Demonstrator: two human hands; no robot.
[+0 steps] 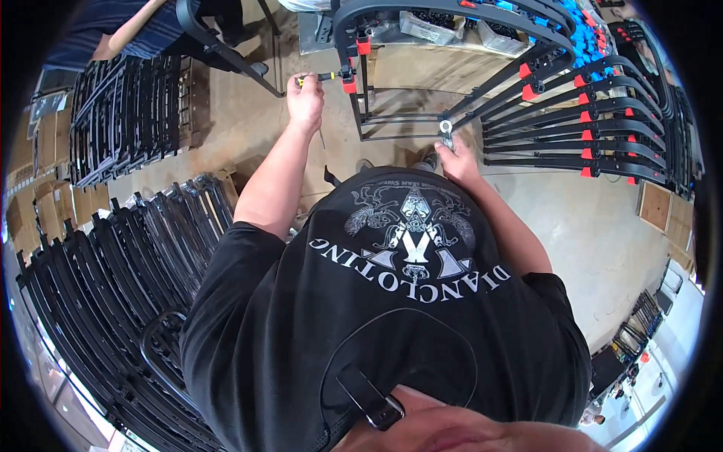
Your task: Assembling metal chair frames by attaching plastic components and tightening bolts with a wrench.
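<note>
My left hand (305,105) is closed around a tool with a yellow-and-black handle (326,76). The handle's end lies close to a red clip (349,87) on the upright of a black metal frame (452,10); whether they touch I cannot tell. A thin metal rod (323,139) shows below that hand. On the right, my right hand (458,160) grips a ratchet wrench (446,129), its round silver head pointing up beside the frame's lower bar.
More black frames with red clips (587,135) stand in a row at right. Stacked black frames (124,120) and long black bars (98,309) fill the left. Behind the frame are parts bins (429,27) and blue pieces (591,41). Another person's arm (124,34) reaches in at upper left.
</note>
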